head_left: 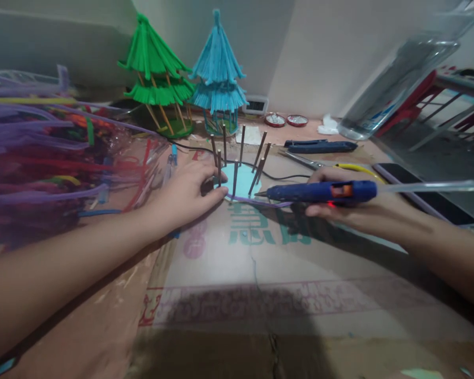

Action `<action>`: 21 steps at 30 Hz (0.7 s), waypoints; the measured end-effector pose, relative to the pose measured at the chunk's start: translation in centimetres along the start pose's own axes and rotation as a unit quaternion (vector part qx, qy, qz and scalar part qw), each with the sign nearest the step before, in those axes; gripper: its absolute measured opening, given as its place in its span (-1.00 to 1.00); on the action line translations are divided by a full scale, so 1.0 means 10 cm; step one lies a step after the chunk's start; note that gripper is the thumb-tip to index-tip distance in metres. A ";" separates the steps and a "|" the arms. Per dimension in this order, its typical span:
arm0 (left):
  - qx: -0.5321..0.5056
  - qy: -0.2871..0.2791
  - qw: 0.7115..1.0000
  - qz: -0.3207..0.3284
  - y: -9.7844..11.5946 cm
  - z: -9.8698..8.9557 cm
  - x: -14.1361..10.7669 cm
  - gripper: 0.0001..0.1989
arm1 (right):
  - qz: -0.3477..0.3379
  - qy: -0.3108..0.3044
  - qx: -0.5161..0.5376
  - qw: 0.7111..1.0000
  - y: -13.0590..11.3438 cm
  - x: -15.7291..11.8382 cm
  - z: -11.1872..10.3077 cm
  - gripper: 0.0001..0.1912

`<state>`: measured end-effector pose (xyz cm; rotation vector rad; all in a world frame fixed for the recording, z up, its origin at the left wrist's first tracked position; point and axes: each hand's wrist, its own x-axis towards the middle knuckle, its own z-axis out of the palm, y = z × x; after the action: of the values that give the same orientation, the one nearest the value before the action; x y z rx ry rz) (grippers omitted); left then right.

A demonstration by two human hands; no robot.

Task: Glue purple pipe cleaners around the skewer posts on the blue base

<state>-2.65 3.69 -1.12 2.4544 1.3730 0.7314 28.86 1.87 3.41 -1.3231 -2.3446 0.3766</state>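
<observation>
A light blue round base (pixel 240 179) lies on the printed board with several thin brown sticks (pixel 235 176) standing up from it. My left hand (pixel 193 189) grips the base's left edge, thumb in front and fingers behind, close to one stick. Along the front rim runs a purple pipe cleaner (pixel 272 203), its loose end trailing right. My right hand (pixel 339 205) is closed around a blue hot glue gun (pixel 319 191). The gun's nozzle points left, at the base's right front edge near the pipe cleaner. A clear glue stick (pixel 430 186) sticks out of its back, and a red light glows underneath.
Pipe cleaners (pixel 35 152) are heaped at left, blurred. Behind stand a green pagoda model (pixel 158 68) and a blue one (pixel 218 63). Scissors (pixel 306 159), a dark blue cutter-like tool (pixel 319 146), a phone (pixel 418 189) and a plastic bottle (pixel 395 89) lie or stand at right.
</observation>
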 end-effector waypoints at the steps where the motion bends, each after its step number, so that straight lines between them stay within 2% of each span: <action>1: -0.003 0.003 1.000 0.001 0.00 0.00 0.00 -0.70 | 0.002 0.021 0.030 0.999 0.03 0.01 -0.04 -0.55; 5: -0.012 0.008 1.000 0.003 -0.02 0.02 0.00 -0.73 | 0.029 0.050 0.201 0.978 0.22 0.13 -0.21 -0.57; 8: -0.018 0.015 1.000 0.007 -0.03 0.03 0.00 -0.74 | 0.064 0.126 0.300 0.943 0.31 0.39 -0.35 -0.61; 9: -0.019 0.018 1.000 0.008 -0.03 0.03 0.00 -0.74 | 0.081 0.145 0.302 0.939 0.32 0.52 -0.38 -0.62; 11: -0.020 0.020 1.000 0.005 -0.02 0.03 0.00 -0.73 | 0.114 0.139 0.254 0.950 0.33 0.81 -0.45 -0.63; 12: -0.021 0.019 1.000 0.003 -0.02 0.02 0.00 -0.73 | 0.123 0.117 0.195 0.966 0.35 0.96 -0.46 -0.66; 14: -0.019 0.016 1.000 0.002 -0.01 0.02 0.00 -0.74 | 0.153 0.101 0.092 0.979 0.41 1.26 -0.44 -0.71; 15: -0.017 0.014 1.000 0.003 -0.01 0.02 0.01 -0.74 | 0.154 0.079 0.070 0.982 0.45 1.40 -0.41 -0.73; 18: -0.011 0.012 1.000 0.006 -0.01 0.01 0.01 -0.74 | 0.111 0.019 0.111 0.987 0.63 1.71 -0.19 -0.74; 21: -0.016 0.012 1.000 0.002 0.00 0.01 0.01 -0.74 | 0.132 0.007 0.114 0.985 0.76 1.83 0.07 -0.78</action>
<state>-2.55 3.80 -1.21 2.4329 1.3541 0.7811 25.82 21.43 3.65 -1.5166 -2.0447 0.6929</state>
